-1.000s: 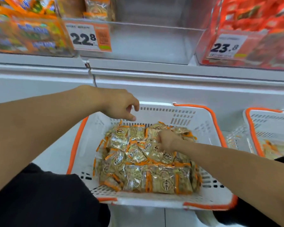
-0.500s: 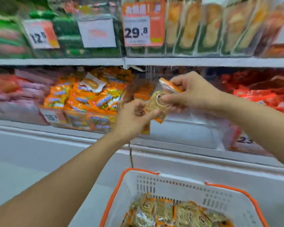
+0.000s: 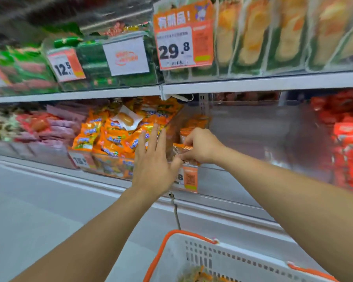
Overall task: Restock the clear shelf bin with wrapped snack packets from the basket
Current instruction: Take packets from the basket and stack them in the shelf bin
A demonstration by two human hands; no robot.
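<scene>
The clear shelf bin [image 3: 253,139] stands on the middle shelf, mostly bare, with a few orange-edged packets stacked at its left end. My right hand [image 3: 202,146] reaches over the bin's front wall and pinches a wrapped snack packet [image 3: 181,148] against that stack. My left hand [image 3: 153,161] is raised in front of the bin's left corner with its fingers straight and spread, holding nothing. The white basket [image 3: 212,259] with orange handles sits at the bottom, only a few packets [image 3: 196,276] showing at the frame's edge.
A bin of orange snack bags [image 3: 114,137] sits directly left of the clear bin, red packets [image 3: 351,143] to its right. Price tags [image 3: 189,179] hang on the bin fronts. The upper shelf [image 3: 253,82] overhangs the bins closely.
My right hand took a packet from the basket, lifted it to the shelf and now lowers it into the clear bin. My left hand let go and opened.
</scene>
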